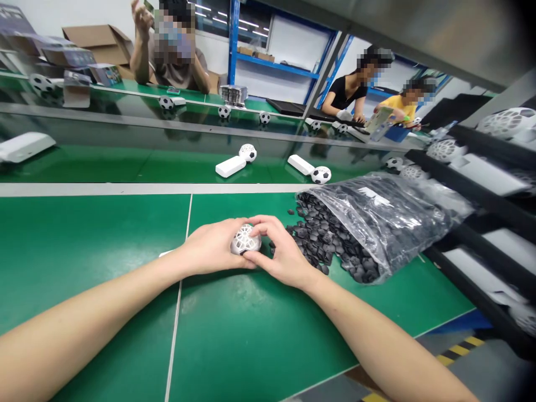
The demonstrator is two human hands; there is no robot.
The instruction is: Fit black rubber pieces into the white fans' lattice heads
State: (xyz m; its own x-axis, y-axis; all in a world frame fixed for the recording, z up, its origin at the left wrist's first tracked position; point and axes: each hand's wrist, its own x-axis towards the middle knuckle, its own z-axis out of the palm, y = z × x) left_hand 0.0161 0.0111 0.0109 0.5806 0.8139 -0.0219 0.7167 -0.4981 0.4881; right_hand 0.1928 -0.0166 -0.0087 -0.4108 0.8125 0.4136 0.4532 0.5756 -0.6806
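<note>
Between my two hands, low over the green table, is a small white football-patterned ball point(245, 240) with an open lattice surface. My left hand point(215, 244) wraps its left side, thumb along the near edge. From the right, the fingers and thumb of my right hand point(280, 251) close on the ball's top and near side; whether a small piece sits under those fingertips is hidden. A white edge shows behind my left wrist, mostly covered. Just right of my right hand lies a heap of small black pieces point(318, 229), spilling from a clear plastic bag point(393, 212).
Beyond the table edge, a green conveyor belt point(167, 162) carries white blocks joined to football-patterned balls point(321, 175). At right stands a rack of black trays point(481, 190) with more white parts. Across the line, several people sit working; cardboard boxes point(98, 44) stand far left.
</note>
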